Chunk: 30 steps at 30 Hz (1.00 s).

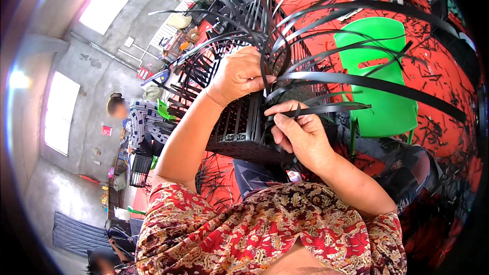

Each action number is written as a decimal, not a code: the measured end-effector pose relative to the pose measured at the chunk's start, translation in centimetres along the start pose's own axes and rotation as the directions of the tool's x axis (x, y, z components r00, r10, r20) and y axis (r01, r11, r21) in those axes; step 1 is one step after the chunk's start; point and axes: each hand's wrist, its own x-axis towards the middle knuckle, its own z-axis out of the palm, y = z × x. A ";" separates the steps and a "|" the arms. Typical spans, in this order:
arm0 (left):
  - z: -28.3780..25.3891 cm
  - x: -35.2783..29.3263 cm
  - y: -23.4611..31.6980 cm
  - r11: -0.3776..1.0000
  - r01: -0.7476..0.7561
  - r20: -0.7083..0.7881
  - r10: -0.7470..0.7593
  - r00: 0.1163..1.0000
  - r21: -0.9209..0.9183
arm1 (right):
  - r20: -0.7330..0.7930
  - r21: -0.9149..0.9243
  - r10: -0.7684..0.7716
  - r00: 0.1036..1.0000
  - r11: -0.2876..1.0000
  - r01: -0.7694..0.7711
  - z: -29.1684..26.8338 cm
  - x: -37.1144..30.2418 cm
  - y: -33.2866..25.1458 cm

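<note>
A black woven basket [239,127] stands before me, with many long flat strips fanning loose from its upper edge. My left hand [239,74] is closed at that edge, its thumb and fingertips pinched on a black strip where the loose ends come out. Just nearer and to the right, my right hand [303,130] grips another black plastic strip [338,107] between thumb and forefinger. The end of this strip sticks out to the right past my knuckles. Its other end, close to the basket wall, is partly hidden by my fingers.
A green plastic chair [377,61] stands to the right, with loose strips hanging across it. Black scraps litter the red floor [433,97]. At the left, a person in a patterned top [145,122] sits by a dark basket [140,169]; another person [104,262] shows at lower left.
</note>
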 end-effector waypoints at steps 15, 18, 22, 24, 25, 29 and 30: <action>-3.0 -1.5 0.3 0.957 -0.005 0.048 -0.010 0.999 0.291 | 0.105 0.049 -0.065 0.992 0.997 0.060 2.3 1.3 -0.1; -3.0 -2.6 -0.2 0.984 0.071 0.084 -0.085 0.993 0.163 | 0.124 0.040 -0.097 0.988 0.995 0.093 2.7 1.7 1.0; -3.5 -3.5 -0.4 0.957 0.288 0.137 -0.284 0.949 -0.016 | 0.101 -0.102 -0.359 0.928 0.924 0.369 3.4 2.7 2.3; -3.7 -3.5 -1.0 0.972 0.221 0.157 -0.230 0.960 0.075 | 0.128 -0.101 -0.345 0.930 0.928 0.359 3.3 2.9 2.2; -3.8 -3.8 -1.3 0.974 0.190 0.168 -0.209 0.963 0.120 | 0.142 -0.100 -0.334 0.932 0.932 0.349 3.2 2.9 2.2; -3.7 -4.5 -1.3 0.770 0.595 0.213 -0.556 0.803 -0.230 | 0.135 -0.112 -0.323 0.937 0.934 0.338 3.4 3.0 2.6; -3.6 -4.4 -1.3 0.805 0.544 0.211 -0.504 0.838 -0.238 | 0.137 -0.105 -0.285 0.948 0.948 0.301 3.4 2.7 2.3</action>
